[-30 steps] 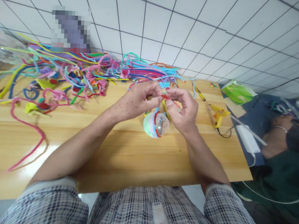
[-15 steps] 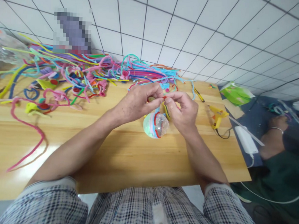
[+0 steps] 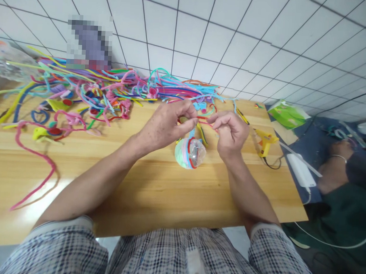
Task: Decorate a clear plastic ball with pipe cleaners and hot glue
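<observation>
My left hand (image 3: 168, 122) is closed in a pinch on a thin red pipe cleaner (image 3: 203, 117), above the table. Opposite it, my right hand (image 3: 231, 131) has curled fingers at the strand's other end, a short stretch of red showing between the two hands. Below them a clear plastic ball (image 3: 198, 154) sits on the wood, its left part wrapped in green, pink, blue and red pipe cleaners. A light blue piece (image 3: 192, 133) rises from its top, and a dark and yellow strip lies just behind.
Many coloured pipe cleaners (image 3: 112, 79) heap along the wall side of the table (image 3: 156, 196). A long pink one (image 3: 50, 159) lies at left. On the right are a yellow glue gun (image 3: 265, 141), a yellow cutter (image 3: 242, 115), a green packet (image 3: 288, 114) and a white power strip (image 3: 301, 170). Another person's arm (image 3: 335, 168) shows at far right.
My right hand has moved slightly right, away from my left, and a stretch of the red pipe cleaner now shows between them. My left hand has stayed nearly in place.
</observation>
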### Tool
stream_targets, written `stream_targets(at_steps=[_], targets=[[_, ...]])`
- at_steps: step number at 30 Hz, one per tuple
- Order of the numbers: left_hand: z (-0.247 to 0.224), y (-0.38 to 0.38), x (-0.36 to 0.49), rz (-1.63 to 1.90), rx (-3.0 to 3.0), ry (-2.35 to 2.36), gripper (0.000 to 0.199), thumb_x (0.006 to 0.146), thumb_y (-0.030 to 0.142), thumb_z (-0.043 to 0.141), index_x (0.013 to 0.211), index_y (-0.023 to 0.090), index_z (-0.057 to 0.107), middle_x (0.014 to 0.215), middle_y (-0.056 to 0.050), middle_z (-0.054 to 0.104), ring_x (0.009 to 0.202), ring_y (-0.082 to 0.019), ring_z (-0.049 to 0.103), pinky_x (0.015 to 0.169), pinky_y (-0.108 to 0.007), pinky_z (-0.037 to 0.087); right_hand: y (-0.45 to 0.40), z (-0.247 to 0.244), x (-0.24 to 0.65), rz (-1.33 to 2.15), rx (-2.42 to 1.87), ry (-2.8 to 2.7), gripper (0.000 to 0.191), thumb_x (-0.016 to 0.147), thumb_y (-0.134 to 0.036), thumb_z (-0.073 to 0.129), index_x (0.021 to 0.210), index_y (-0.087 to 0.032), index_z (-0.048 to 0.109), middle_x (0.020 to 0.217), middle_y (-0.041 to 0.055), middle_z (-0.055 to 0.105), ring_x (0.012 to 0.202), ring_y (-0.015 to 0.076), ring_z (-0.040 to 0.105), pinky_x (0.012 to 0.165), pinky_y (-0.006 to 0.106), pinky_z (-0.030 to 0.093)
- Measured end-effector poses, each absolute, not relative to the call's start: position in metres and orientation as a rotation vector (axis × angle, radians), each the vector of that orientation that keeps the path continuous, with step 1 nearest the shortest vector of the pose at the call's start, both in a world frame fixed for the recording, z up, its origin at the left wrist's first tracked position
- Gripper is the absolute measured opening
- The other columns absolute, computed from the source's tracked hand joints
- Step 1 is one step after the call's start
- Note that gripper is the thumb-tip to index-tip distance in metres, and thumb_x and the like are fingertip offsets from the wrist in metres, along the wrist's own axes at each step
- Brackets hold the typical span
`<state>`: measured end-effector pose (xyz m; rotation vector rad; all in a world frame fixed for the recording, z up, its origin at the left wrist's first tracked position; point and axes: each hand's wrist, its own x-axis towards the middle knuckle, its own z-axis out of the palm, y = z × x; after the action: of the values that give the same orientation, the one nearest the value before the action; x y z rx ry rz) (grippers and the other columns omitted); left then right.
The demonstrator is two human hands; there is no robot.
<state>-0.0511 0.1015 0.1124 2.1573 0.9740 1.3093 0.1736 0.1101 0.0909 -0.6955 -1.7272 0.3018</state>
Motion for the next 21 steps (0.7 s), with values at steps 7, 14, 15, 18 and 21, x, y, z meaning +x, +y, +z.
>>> stream_targets(at_steps=[7, 14, 15, 18, 21], targets=[[0.110, 0.100, -0.050, 1.322, 2.219, 1.038, 0.006, 0.099, 0.019, 0.069, 0.093, 0.021, 0.069, 0.087, 0.001, 0.080, 0.076, -0.014, 0.071, 0.074, -0.027, 0.056, 0.111, 0.084, 0.169, 0.467, -0.805, -1.732, 0.022, 0.108, -0.047, 0.066, 0.112, -0.027, 0.075, 0.103, 0.0025, 0.083, 0.087, 0.0202, 0.080, 0.083, 0.037, 0.066], [0.108, 0.101, -0.050, 1.316, 2.270, 1.032, 0.006, 0.101, 0.020, 0.070, 0.096, 0.021, 0.072, 0.089, -0.001, 0.081, 0.079, -0.016, 0.073, 0.076, -0.028, 0.056, 0.107, 0.089, 0.164, 0.394, -0.866, -1.822, 0.012, 0.103, -0.031, 0.067, 0.101, -0.026, 0.077, 0.093, 0.0004, 0.084, 0.083, 0.0190, 0.078, 0.082, 0.036, 0.066], [0.107, 0.100, -0.050, 1.305, 2.283, 1.030, 0.006, 0.102, 0.020, 0.070, 0.096, 0.021, 0.072, 0.090, -0.001, 0.081, 0.080, -0.016, 0.074, 0.077, -0.028, 0.057, 0.107, 0.089, 0.164, 0.390, -0.873, -1.820, 0.011, 0.103, -0.029, 0.067, 0.100, -0.026, 0.078, 0.092, -0.0001, 0.084, 0.082, 0.0187, 0.078, 0.081, 0.036, 0.066], [0.107, 0.100, -0.050, 1.298, 2.335, 1.005, 0.007, 0.103, 0.020, 0.068, 0.097, 0.020, 0.073, 0.091, -0.002, 0.081, 0.082, -0.017, 0.075, 0.080, -0.029, 0.057, 0.107, 0.087, 0.165, 0.412, -0.875, -1.803, 0.012, 0.102, -0.026, 0.066, 0.101, -0.026, 0.078, 0.091, -0.0009, 0.083, 0.081, 0.0177, 0.079, 0.080, 0.035, 0.065], [0.106, 0.100, -0.050, 1.302, 2.354, 1.008, 0.008, 0.103, 0.019, 0.066, 0.097, 0.020, 0.072, 0.092, -0.002, 0.081, 0.082, -0.016, 0.075, 0.080, -0.028, 0.057, 0.108, 0.081, 0.163, 0.489, -0.835, -1.743, 0.013, 0.105, -0.027, 0.064, 0.109, -0.026, 0.077, 0.097, 0.0001, 0.084, 0.085, 0.0177, 0.080, 0.083, 0.035, 0.067]])
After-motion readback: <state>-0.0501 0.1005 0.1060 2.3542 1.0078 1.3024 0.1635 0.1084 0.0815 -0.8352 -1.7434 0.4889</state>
